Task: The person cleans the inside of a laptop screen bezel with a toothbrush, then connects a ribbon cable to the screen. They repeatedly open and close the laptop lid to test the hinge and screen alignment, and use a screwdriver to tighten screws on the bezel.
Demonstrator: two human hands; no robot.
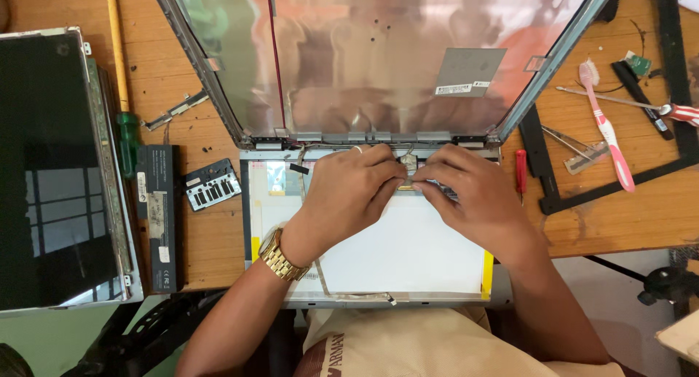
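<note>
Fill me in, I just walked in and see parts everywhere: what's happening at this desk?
A person has a laptop opened up on a wooden table. Both the left hand and the right hand pinch at a small connector near the hinge, over a white panel. The bare lid shell stands open; a toothbrush lies to the right.

A detached laptop display panel (408, 253) lies flat, back side up, at the near edge of the surface, its white backing facing upward with yellow tape strips at the near left and right corners. A thin flat ribbon cable (320, 279) runs down its left part toward the near edge. Just behind it, an opened silver laptop lid shell (378, 56) stands tilted back, shiny inside, with a grey foil patch and a red wire along its left part.
</note>
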